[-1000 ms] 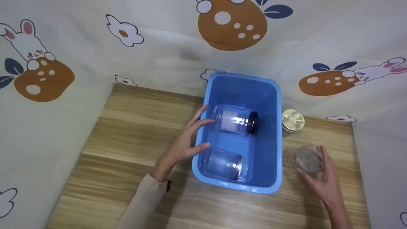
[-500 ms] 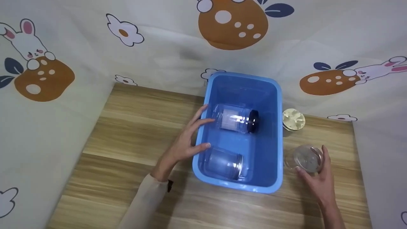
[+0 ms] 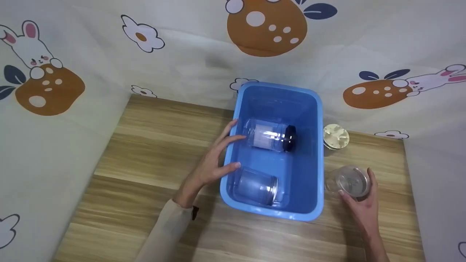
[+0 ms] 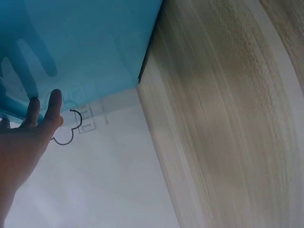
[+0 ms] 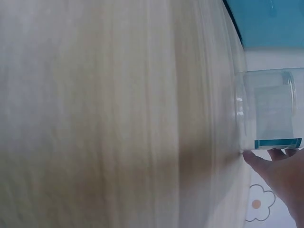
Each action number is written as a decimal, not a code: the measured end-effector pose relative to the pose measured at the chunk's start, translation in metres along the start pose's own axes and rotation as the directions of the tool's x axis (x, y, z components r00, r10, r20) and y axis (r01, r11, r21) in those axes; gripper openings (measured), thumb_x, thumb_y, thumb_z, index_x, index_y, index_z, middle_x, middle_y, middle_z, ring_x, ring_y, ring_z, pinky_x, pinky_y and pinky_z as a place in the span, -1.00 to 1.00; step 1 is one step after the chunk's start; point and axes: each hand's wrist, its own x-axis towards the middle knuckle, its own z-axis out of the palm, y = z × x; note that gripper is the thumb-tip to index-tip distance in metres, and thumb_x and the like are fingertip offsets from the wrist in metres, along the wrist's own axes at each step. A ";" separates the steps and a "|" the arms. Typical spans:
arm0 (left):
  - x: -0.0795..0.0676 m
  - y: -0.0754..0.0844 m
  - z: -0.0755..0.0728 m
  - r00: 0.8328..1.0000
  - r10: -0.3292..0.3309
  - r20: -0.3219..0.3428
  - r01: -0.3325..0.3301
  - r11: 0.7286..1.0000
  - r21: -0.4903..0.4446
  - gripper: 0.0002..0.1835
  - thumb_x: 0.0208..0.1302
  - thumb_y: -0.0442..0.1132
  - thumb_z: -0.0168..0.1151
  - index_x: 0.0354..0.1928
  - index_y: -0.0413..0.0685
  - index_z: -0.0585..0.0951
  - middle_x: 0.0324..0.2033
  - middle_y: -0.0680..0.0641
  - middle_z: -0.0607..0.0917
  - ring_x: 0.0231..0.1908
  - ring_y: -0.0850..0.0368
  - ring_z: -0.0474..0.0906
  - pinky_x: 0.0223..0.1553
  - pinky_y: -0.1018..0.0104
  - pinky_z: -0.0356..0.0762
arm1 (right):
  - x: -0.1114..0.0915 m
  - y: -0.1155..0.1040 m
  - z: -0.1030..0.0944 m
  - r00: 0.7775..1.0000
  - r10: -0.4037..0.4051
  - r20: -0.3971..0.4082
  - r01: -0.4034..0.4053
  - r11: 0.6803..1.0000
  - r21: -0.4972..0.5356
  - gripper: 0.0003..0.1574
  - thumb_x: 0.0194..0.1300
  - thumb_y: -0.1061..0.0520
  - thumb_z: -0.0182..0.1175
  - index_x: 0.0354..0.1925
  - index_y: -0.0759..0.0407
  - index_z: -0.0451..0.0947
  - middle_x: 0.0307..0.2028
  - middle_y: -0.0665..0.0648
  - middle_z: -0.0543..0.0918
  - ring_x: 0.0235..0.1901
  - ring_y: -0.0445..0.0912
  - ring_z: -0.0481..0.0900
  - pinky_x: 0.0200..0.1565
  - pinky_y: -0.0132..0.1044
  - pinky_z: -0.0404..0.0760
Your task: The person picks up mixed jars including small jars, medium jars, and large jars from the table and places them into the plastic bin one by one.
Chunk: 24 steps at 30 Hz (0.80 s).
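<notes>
My left hand point(image 3: 212, 164) rests on the left rim of a blue plastic tub point(image 3: 319, 160), fingers spread and tips reaching over the edge. The left wrist view shows that hand point(image 4: 28, 137) against the tub's outer wall point(image 4: 95, 42). To the right of the tub, my right hand point(image 3: 365, 211) holds a clear jar point(image 3: 351, 182) between thumb and fingers. A pale label shows on this jar point(image 5: 273, 109) in the right wrist view. Inside the tub lie a clear jar with a black lid point(image 3: 265, 136) and another clear jar point(image 3: 253, 185), both on their sides.
A round tin with a pale gold top point(image 3: 335, 137) stands beside the tub at the back right. Wood-grain board point(image 3: 156, 145) lies under everything. Cloth printed with rabbits and oranges point(image 3: 189, 65) closes off the back and both sides.
My right hand has shifted slightly left, and the jar it holds has tilted a little. The left hand and the tub stay where they were.
</notes>
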 end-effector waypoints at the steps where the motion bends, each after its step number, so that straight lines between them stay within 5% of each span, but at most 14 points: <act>1: 0.000 0.000 0.000 1.000 -0.003 -0.001 0.003 1.000 -0.003 -0.27 0.22 0.34 0.18 0.35 0.17 0.45 0.57 0.12 -0.08 0.53 0.05 -0.16 0.35 -0.27 0.09 | 0.000 0.000 0.001 1.000 0.000 -0.003 0.001 1.000 0.016 0.33 -0.04 0.52 0.42 0.55 -0.02 0.03 0.46 0.16 0.18 0.32 -0.10 0.22 0.25 -0.56 0.20; 9: -0.001 0.000 0.000 1.000 -0.003 -0.007 0.003 1.000 -0.007 -0.33 0.22 0.33 0.18 0.35 0.34 0.44 0.57 0.13 -0.09 0.53 0.04 -0.15 0.34 -0.26 0.11 | -0.001 0.000 0.001 0.999 -0.034 -0.031 0.035 0.999 0.026 0.28 -0.10 0.57 0.43 0.50 0.01 0.17 0.34 0.07 0.36 0.23 -0.12 0.34 0.19 -0.52 0.35; 24: 0.001 -0.001 0.001 1.000 0.004 -0.001 -0.004 1.000 -0.026 -0.28 0.22 0.35 0.17 0.39 0.32 0.41 0.57 0.12 -0.08 0.53 0.03 -0.15 0.33 -0.25 0.15 | -0.004 -0.007 0.002 1.000 -0.019 -0.011 0.020 0.999 0.048 0.34 -0.21 0.65 0.42 0.50 0.12 0.15 0.29 0.08 0.34 0.17 -0.09 0.38 0.15 -0.50 0.41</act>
